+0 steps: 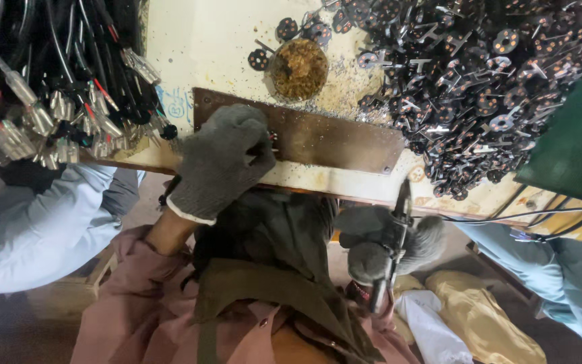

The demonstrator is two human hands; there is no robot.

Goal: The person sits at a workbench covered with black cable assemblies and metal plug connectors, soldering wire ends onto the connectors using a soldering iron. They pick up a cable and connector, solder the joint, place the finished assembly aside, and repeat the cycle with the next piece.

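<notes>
Head view: the left hand (220,158), gloved, is closed over a small part on the brown metal plate (318,138) at the counter (203,47) edge. The right hand (378,246) grips a soldering iron (392,243) at about 5 o'clock from it. Pin the part flat (glove hides it) and bring the tip in steadily, clear of the cable bundle (48,87) at 10 o'clock.

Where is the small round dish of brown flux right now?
In the head view, the round dish sits on the cream bench top just beyond the brown metal plate, above the gloved left hand and left of the heap of black disc parts.
</notes>
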